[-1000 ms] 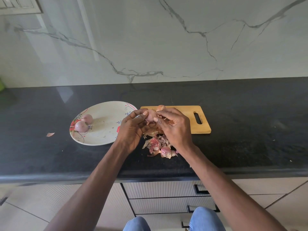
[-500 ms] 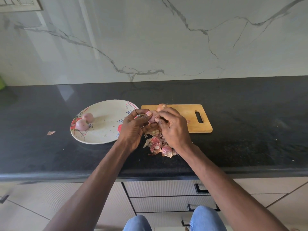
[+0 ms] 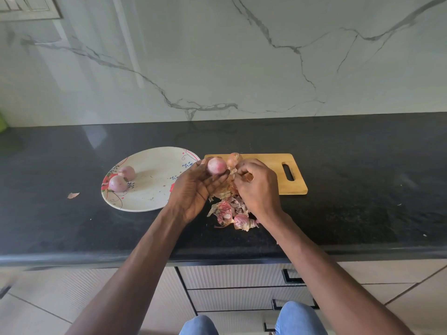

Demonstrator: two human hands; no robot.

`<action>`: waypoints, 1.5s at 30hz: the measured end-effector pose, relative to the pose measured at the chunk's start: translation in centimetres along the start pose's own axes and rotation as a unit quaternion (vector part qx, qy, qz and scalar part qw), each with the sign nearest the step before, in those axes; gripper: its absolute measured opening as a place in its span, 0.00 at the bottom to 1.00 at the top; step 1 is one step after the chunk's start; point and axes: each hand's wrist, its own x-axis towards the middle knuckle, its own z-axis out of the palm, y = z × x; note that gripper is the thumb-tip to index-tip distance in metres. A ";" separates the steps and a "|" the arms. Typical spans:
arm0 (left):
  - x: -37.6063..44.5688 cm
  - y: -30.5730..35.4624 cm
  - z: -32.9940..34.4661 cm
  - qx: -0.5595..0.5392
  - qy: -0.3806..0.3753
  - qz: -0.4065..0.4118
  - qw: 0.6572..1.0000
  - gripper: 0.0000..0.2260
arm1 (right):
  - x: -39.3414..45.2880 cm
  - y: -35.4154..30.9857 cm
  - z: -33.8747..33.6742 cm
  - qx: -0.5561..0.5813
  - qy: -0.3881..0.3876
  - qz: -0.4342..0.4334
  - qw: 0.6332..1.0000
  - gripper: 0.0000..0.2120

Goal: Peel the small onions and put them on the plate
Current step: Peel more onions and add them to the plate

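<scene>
Plate [image 3: 154, 201] left of board [image 3: 266, 175] on counter [image 3: 362, 177]; 2 onions [image 3: 122, 178] on plate's left; peels [image 3: 232, 213] before board; scrap [image 3: 73, 195] left of plate.

A single head-worn, wide-angle view looks forward and steeply down from above the person's chest. It faces a marble-veined wall [image 3: 242, 56] that fills the upper part, with the black tabletop [image 3: 350, 165] crossing the middle as a bowed band, its front edge curved by the lens. Both forearms enter from the bottom corners and meet near the centre, close beneath the camera. Below the tabletop's edge the drawer fronts [image 3: 237, 276] and blue-clad knees [image 3: 297, 317] show at the bottom.
</scene>
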 end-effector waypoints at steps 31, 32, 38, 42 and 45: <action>-0.7 -0.5 -0.1 0.175 -0.050 0.141 0.973 0.07 | 0.2 -0.4 -0.3 0.203 -0.109 0.096 0.968 0.25; -0.7 -0.5 -0.1 0.184 -0.048 0.154 0.970 0.07 | 0.3 -0.4 -0.3 0.209 -0.110 0.101 0.966 0.25; -0.8 -0.7 -0.2 0.241 -0.023 0.193 0.951 0.09 | 0.1 -0.2 -0.1 0.173 -0.060 0.055 0.981 0.23; -1.2 -0.7 0.3 0.207 -0.039 0.159 0.965 0.08 | 0.1 0.3 0.1 0.109 -0.037 -0.007 0.993 0.23; -1.1 -0.6 0.4 0.178 -0.016 0.129 0.975 0.08 | 0.1 0.3 0.1 0.103 -0.033 -0.018 0.994 0.23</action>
